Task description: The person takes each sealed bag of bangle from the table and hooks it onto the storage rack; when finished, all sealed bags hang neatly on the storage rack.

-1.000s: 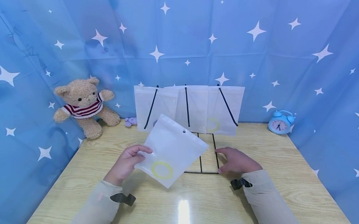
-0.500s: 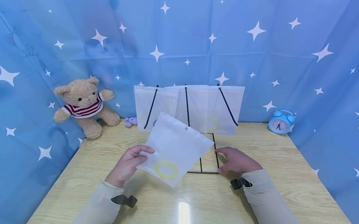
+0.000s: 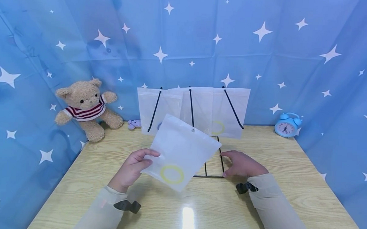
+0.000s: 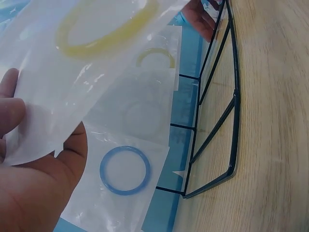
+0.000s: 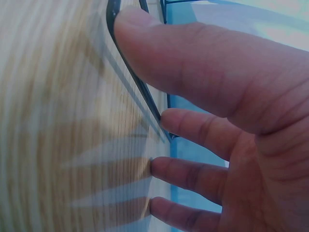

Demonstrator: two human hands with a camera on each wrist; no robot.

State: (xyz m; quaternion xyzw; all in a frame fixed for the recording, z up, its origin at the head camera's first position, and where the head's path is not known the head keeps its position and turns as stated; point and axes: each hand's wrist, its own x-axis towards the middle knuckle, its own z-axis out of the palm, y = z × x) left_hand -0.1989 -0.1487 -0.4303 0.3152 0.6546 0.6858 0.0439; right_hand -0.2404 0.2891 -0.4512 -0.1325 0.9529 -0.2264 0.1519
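Note:
My left hand (image 3: 128, 168) pinches a translucent white zip bag (image 3: 185, 145) by its left edge, thumb on top. A yellow ring (image 4: 91, 50) shows inside this bag, which hangs tilted in the air before the black wire rack (image 3: 210, 176). Three similar bags hang on the rack's hooks: the left hung bag (image 3: 145, 108) with a blue ring (image 4: 104, 176), the middle hung bag (image 3: 203, 110), and the right hung bag (image 3: 240, 103) with a yellow ring. My right hand (image 3: 245, 164) touches the rack's right base bar with thumb and index finger, fingers spread.
A teddy bear (image 3: 85, 106) in a striped sweater sits at the back left, a small purple toy (image 3: 134, 124) beside it. The blue alarm clock (image 3: 286, 126) stands at the back right. A blue star-patterned curtain (image 3: 192, 34) encloses the wooden table (image 3: 156, 208).
My left hand has moved slightly right with the bag, and the bag's punched hole now lies over the lower end of the middle hook. The right hand stays on the rack.

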